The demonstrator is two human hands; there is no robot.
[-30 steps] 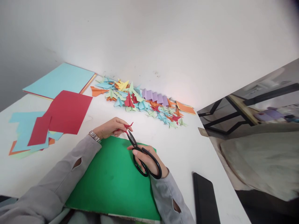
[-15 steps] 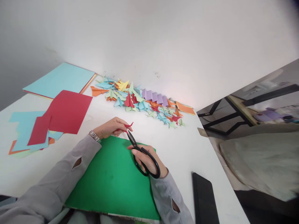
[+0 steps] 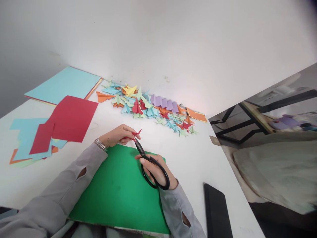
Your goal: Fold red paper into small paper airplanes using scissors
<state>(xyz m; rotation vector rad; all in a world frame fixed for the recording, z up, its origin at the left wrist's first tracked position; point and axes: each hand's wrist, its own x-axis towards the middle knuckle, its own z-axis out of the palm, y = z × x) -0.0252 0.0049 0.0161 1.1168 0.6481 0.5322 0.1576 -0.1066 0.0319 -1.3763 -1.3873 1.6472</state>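
Note:
My left hand (image 3: 120,135) pinches a small folded piece of red paper (image 3: 137,133), whose pointed tip sticks out past the fingers. Black-handled scissors (image 3: 142,152) are in my right hand (image 3: 156,168), with fingers through the loops. The blade tips meet the lower edge of the red paper; whether they are cutting into it I cannot tell. Beneath both hands lies a green board (image 3: 119,188) at the table's near edge. Part of the red piece is hidden behind my left fingers.
Many small folded paper shapes (image 3: 138,102) lie along the wall. At left are a stack of coloured sheets (image 3: 65,84), a large red sheet (image 3: 74,119) and paper scraps (image 3: 23,138). A black flat object (image 3: 217,211) rests at the right edge of the white table (image 3: 190,158).
The scissors' handle loops have spread very slightly. Both hands and the red paper stay in the same place.

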